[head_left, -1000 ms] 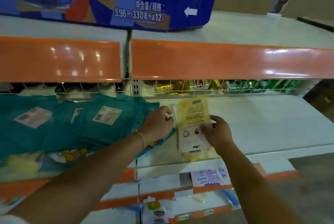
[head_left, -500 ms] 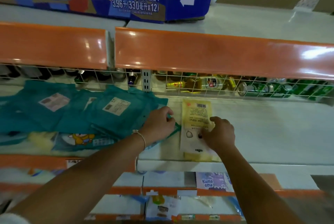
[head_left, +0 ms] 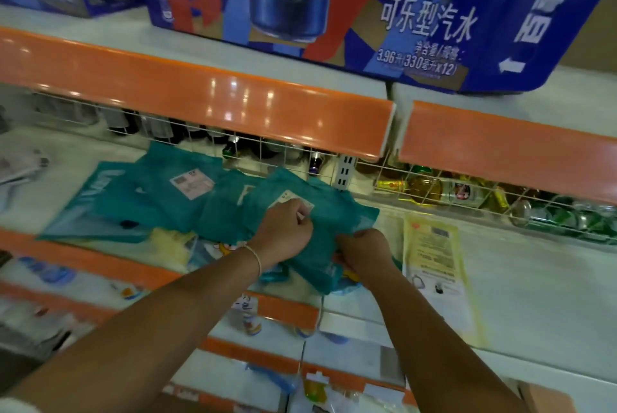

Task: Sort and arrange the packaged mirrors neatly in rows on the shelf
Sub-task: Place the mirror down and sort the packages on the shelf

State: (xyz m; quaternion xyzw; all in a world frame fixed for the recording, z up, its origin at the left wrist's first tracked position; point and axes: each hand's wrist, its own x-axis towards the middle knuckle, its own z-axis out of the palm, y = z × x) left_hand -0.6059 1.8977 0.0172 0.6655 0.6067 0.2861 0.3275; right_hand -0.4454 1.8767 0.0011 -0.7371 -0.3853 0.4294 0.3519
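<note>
A yellow packaged mirror (head_left: 434, 259) lies flat on the white shelf (head_left: 534, 296), to the right of my hands and free of them. Several teal packages (head_left: 167, 202) overlap in a loose pile at the left and middle of the shelf. My left hand (head_left: 283, 232) sits curled on the rightmost teal package (head_left: 340, 212), fingers gripping it near its white label. My right hand (head_left: 362, 247) is curled at that package's lower right edge and pinches it. A yellow pack (head_left: 170, 245) and a cartoon-printed pack peek out from under the teal pile.
An orange shelf lip (head_left: 200, 85) overhangs the shelf. A wire grid (head_left: 417, 179) at the back fences off bottles and green cans. A blue cola carton (head_left: 334, 5) stands on the shelf above. Lower shelves with small packs lie below the orange front rail (head_left: 273, 309).
My right hand let go of the yellow mirror pack, which now lies flat, and moved left to the teal package. The view swung left; my left hand stays on the teal pile.
</note>
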